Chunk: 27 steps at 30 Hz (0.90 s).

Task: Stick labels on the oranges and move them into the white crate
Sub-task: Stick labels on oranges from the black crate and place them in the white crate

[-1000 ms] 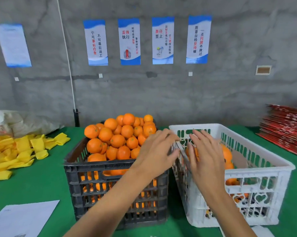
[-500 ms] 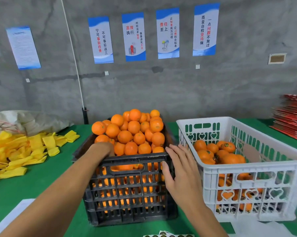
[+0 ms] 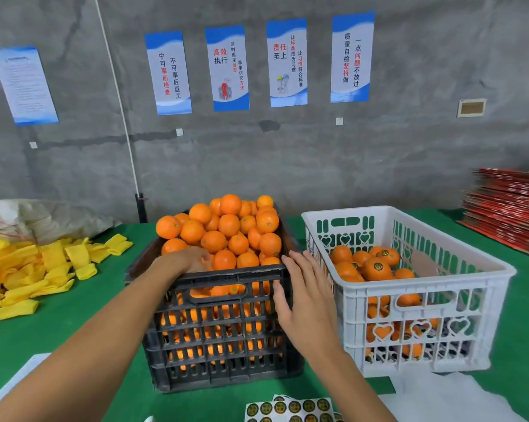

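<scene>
A black crate (image 3: 226,271) heaped with unlabelled oranges (image 3: 229,223) stands in the middle of the green table. My left hand (image 3: 190,258) reaches over its front rim, fingers curled down round an orange at the front left of the pile, which is mostly hidden beneath the hand. My right hand (image 3: 306,293) lies flat, fingers straight, against the black crate's front right corner. Right beside it the white crate (image 3: 409,281) holds labelled oranges (image 3: 376,268). A sheet of round labels (image 3: 290,409) lies at the near edge.
Yellow foam sleeves (image 3: 44,269) are piled at the left in front of a sack (image 3: 38,217). A stack of red cartons (image 3: 509,217) sits at the back right. White sheets lie at the near left (image 3: 19,379) and near right (image 3: 439,397).
Both hands left the gap at the white crate's rim. The left moved onto the oranges in the black crate; the right dropped to that crate's front right corner. The view shifted left.
</scene>
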Each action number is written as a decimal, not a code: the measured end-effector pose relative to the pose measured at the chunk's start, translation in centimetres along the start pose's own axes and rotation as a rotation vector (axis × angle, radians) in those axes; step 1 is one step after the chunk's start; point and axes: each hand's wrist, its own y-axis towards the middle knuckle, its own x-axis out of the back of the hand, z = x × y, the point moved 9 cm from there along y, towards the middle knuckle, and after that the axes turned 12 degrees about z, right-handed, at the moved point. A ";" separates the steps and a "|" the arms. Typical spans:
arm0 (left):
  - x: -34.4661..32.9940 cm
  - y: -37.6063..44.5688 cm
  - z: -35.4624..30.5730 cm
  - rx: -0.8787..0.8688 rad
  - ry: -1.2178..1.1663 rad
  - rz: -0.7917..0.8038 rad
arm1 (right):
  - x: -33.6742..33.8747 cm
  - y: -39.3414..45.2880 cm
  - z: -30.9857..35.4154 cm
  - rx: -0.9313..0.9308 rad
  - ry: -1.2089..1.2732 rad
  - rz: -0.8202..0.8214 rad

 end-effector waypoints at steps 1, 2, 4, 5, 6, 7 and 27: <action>1.5 -0.9 -0.7 -0.085 -0.090 -0.191 | 0.1 0.0 0.0 -0.005 0.018 0.006; 3.3 -2.5 -1.6 -0.175 -0.149 -0.427 | 0.2 -0.1 0.0 -0.009 0.047 0.012; 5.2 -7.7 -3.2 -0.399 -0.328 -0.801 | 0.6 -0.4 0.4 0.005 0.102 0.005; 5.0 -10.4 -4.0 -0.528 -0.388 -0.922 | 0.9 -0.7 0.8 0.035 0.127 -0.003; 4.1 -13.2 -5.1 -0.648 -0.394 -1.006 | 1.1 -1.1 1.4 0.081 0.158 -0.008; 2.6 -15.2 -6.3 -0.745 -0.377 -1.040 | 1.3 -1.5 2.0 0.134 0.194 -0.012; -28.5 -5.8 -7.7 -0.511 -1.278 -0.116 | -11.0 -17.1 -8.1 0.013 0.122 1.091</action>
